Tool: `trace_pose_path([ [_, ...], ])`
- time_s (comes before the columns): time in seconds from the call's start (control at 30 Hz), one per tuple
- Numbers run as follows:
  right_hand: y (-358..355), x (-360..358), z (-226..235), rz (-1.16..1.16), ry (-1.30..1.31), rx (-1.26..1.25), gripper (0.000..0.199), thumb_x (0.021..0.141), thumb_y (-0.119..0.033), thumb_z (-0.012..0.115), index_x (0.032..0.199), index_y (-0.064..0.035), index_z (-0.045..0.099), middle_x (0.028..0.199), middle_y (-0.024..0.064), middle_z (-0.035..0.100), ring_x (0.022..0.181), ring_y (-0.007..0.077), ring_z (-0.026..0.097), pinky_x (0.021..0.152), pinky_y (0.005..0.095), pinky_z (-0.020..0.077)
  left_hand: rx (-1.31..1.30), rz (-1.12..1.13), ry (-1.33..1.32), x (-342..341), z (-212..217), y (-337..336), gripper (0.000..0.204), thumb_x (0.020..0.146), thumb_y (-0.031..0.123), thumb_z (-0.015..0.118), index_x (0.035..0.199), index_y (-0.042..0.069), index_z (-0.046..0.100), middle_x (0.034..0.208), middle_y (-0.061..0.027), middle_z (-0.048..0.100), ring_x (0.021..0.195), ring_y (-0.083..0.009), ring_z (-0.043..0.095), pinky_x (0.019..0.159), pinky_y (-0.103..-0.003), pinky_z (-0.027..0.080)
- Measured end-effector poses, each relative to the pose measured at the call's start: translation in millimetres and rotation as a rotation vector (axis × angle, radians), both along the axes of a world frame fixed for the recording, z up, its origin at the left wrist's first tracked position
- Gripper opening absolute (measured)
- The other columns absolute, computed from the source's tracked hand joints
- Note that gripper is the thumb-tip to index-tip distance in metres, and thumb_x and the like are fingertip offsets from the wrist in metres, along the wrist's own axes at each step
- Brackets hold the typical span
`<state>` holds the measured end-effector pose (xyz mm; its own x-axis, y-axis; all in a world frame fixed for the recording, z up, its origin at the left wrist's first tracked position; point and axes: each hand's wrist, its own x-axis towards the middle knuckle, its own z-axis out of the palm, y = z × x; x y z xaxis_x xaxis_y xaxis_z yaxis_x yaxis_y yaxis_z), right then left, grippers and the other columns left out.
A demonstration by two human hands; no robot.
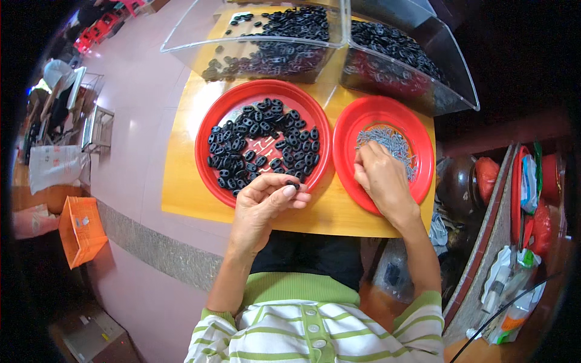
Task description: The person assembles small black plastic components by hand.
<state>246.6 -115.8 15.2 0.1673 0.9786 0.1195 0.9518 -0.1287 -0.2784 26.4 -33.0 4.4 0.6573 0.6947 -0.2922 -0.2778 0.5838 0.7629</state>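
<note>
My left hand [266, 206] pinches a small black oval piece with two holes [293, 184] between thumb and fingers, over the near rim of a red plate [204, 130]. Many matching black two-holed pieces [260, 127] lie scattered in that plate. To the right, my right hand [382, 178] reaches into a second red plate [420, 130], its fingers closed together at a pile of small silvery screws [390, 140]. Whatever those fingertips hold is hidden beneath the hand.
Both plates rest on a yellow tabletop [181, 193]. Behind them, clear plastic bins [330, 45] hold heaps more black pieces. An orange basket [83, 233] stands on the floor at left. A shelf with bags and containers [514, 266] is at right.
</note>
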Motion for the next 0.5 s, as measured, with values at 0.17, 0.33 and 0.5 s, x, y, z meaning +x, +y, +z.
trace_pose_path([
  [0.17,-4.9,-6.3,9.2,-0.086,0.381,0.146,0.012,0.076,-0.002,0.062,0.084,-0.0009,0.052,0.077,0.0128,0.056,0.066,0.0255,0.059,0.060,0.0344,0.0485,0.005,-0.001,-0.035,-6.2,-3.8,1.9,0.014,0.087,0.003,0.057,0.100,-0.003,0.057,0.091,-0.0153,0.065,0.080,-0.0176,0.065,0.073,-0.027,0.053],
  [0.33,-2.6,-32.4,15.0,-0.206,0.755,0.215,0.011,0.081,-0.002,0.062,0.091,-0.0010,0.059,0.078,0.0060,0.059,0.064,0.0118,0.057,0.056,0.0245,0.0469,-0.021,-0.009,-0.023,-7.0,-10.3,1.8,0.017,0.087,0.004,0.057,0.102,-0.005,0.058,0.092,-0.0155,0.065,0.079,-0.0171,0.065,0.073,-0.027,0.053],
  [0.5,2.1,-57.5,2.1,-0.112,1.067,0.290,0.013,0.083,0.000,0.061,0.096,-0.0018,0.062,0.083,0.0043,0.060,0.069,0.0079,0.058,0.058,0.0202,0.0474,-0.033,-0.007,-0.006,-7.7,-9.7,2.2,0.019,0.088,0.005,0.057,0.103,-0.005,0.059,0.093,-0.0158,0.065,0.079,-0.0171,0.065,0.073,-0.027,0.053],
])
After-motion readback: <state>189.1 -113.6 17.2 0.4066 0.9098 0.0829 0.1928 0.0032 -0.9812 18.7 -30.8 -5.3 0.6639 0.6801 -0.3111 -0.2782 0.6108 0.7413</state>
